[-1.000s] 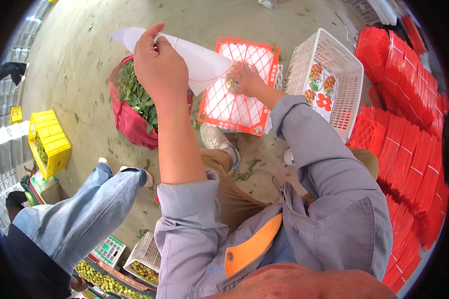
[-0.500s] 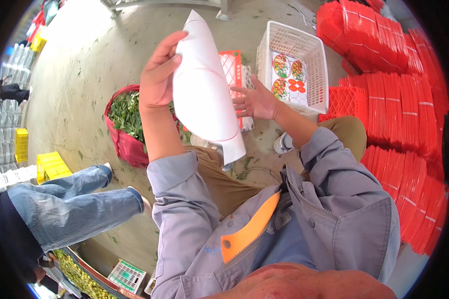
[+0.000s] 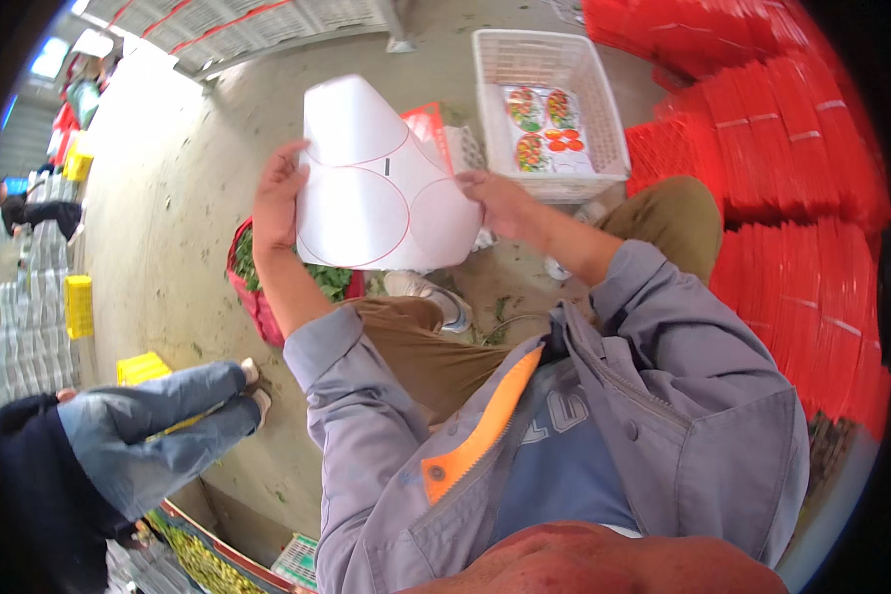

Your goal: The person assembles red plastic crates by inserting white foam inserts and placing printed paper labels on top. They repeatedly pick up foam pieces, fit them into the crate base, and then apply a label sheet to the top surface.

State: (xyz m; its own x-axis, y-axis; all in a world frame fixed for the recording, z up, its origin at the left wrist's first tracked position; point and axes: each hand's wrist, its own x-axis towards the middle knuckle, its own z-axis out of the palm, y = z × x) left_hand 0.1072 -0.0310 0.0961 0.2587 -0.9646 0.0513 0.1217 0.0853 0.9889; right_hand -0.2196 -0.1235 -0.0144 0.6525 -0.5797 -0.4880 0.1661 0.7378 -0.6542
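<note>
A white label sheet (image 3: 351, 213) with thin red circle outlines and a small dark mark is spread in front of me, slightly curved. My left hand (image 3: 281, 193) pinches its left edge, thumb on the near face. At the opposite edge, my right hand (image 3: 500, 203) has its fingers closed on the sheet. Behind the sheet, a red crate (image 3: 428, 134) is mostly hidden. Farther right stands a white plastic crate (image 3: 604, 134) holding printed sheets (image 3: 549, 144) with round, colourful pictures.
Red bundled net-like stacks (image 3: 792, 188) line the right side. A red sack (image 3: 257, 309) of green leaves sits behind my left forearm. Another person in jeans (image 3: 158, 411) stands at the left. Yellow crates (image 3: 79, 305) and a metal-legged rack (image 3: 398, 40) stand farther off.
The sheet has swung from upright and curled to spread out, lower and more to the left. My right hand, formerly open beside it, has taken hold of its right edge.
</note>
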